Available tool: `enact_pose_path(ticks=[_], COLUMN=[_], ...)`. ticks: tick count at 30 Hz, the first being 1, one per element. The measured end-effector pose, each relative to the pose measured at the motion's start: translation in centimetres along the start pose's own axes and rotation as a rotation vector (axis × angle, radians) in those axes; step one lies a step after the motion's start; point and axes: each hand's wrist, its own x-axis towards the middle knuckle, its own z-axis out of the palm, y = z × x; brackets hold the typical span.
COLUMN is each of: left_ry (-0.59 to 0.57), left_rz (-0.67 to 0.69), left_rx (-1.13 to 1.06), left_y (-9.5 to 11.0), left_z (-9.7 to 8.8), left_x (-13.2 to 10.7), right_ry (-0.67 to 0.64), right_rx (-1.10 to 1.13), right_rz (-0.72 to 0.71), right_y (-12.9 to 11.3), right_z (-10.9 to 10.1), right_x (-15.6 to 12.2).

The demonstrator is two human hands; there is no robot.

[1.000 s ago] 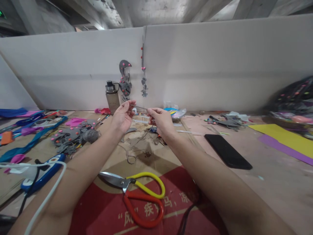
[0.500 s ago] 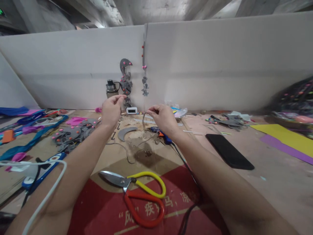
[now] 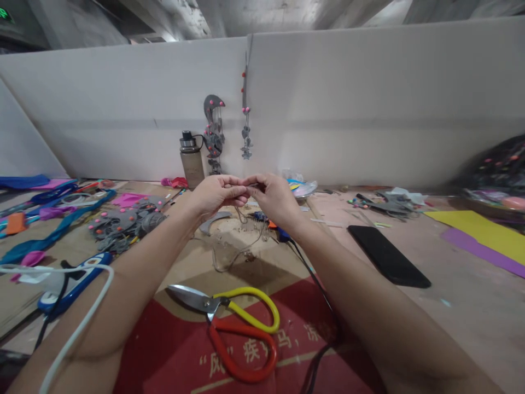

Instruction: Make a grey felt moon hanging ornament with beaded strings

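Observation:
My left hand and my right hand meet above the middle of the cardboard, fingertips touching. Both are closed in a pinch on a thin grey cord, whose slack hangs below and curls on the board. Fingers hide the pinched part of it. Partly behind my left hand lies a grey crescent. Under my right wrist is a blue-and-orange tool with a black cable, mostly covered. Scissors with one yellow and one red handle lie closer to me, blades slightly apart.
A bottle stands by the white partition, where beaded grey hangings hang. Grey pieces with pink beads and a blue-and-white tool lie left. On the right are a black phone and yellow sheet.
My hands have come together from apart, the left moving right and down to meet the right. The cord's slack has shifted, with more of it hanging beneath my hands.

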Motion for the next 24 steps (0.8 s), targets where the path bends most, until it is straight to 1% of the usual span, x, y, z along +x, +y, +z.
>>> enact_pose_path(ticks=[3, 7, 11, 14, 16, 19, 22, 24], left_ry=[0.033, 0.067, 0.071, 0.124, 0.168, 0.211, 0.224, 0.206], left_rz=[-0.029, -0.041, -0.020, 0.014, 0.056, 0.116, 0.125, 0.118], left_rx=[0.013, 0.003, 0.018, 0.051, 0.071, 0.081, 0.065, 0.049], left_y=[0.1, 0.1, 0.1, 0.2, 0.1, 0.0, -0.2, -0.4], left_z=[0.0, 0.3, 0.0, -0.4, -0.5, -0.4, -0.1, 0.1], left_x=[-0.1, -0.2, 0.0, 0.1, 0.1, 0.2, 0.3, 0.4], right_ry=[-0.067, -0.103, -0.183, -0.224, -0.203, -0.115, -0.011, 0.043], right_rx=[0.087, 0.125, 0.159, 0.149, 0.114, 0.081, 0.158, 0.204], right_rz=[0.049, 0.089, 0.146, 0.235, 0.279, 0.294, 0.287, 0.272], right_y=[0.5, 0.8, 0.5, 0.5, 0.7, 1.1, 1.3, 1.3], right_z=[0.2, 0.2, -0.3, -0.7, -0.8, -0.8, -0.6, -0.4], right_x=[0.0, 0.2, 0.3, 0.4, 0.4, 0.6, 0.7, 0.7])
